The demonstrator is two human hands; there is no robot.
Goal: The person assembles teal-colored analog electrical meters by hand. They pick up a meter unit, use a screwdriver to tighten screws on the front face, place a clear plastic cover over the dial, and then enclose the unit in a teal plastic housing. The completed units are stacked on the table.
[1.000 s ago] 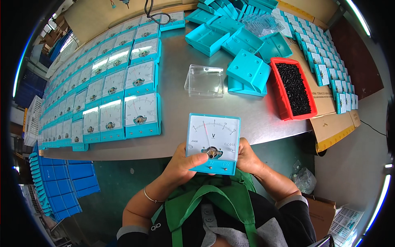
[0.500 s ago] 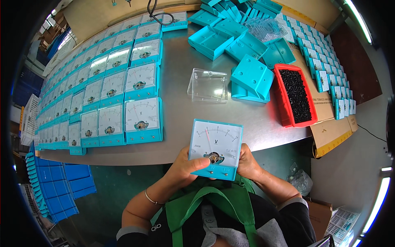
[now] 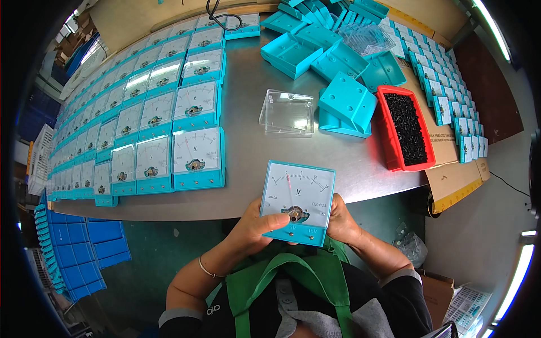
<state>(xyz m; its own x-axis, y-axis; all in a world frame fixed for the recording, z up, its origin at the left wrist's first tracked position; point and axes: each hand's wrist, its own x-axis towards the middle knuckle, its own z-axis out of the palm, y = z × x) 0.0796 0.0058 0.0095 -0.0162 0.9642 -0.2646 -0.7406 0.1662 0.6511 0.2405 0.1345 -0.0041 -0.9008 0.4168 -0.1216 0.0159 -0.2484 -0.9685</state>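
A teal voltmeter (image 3: 299, 188) with a white dial and a thin red needle is held up in front of the table's near edge, dial toward me. My left hand (image 3: 253, 225) grips its lower left side, the thumb lying across the front by the brass-coloured mechanism and the other fingers behind it. Around the right edge is my right hand (image 3: 342, 221), its fingertips partly hidden behind the case. Beyond the meter, a clear plastic cover (image 3: 287, 112) lies on the metal table (image 3: 239, 112).
Rows of similar voltmeters (image 3: 152, 112) fill the table's left side. Several empty teal cases (image 3: 341, 62) are heaped at the back, near clear covers (image 3: 366, 39). A red bin (image 3: 381, 121) of small black parts stands right, beside cardboard (image 3: 442, 141) with more meters (image 3: 442, 110).
The voltmeter has turned slightly in my hands, and its needle sits a little further right on the scale. Both hands keep their hold; my view has shifted slightly.
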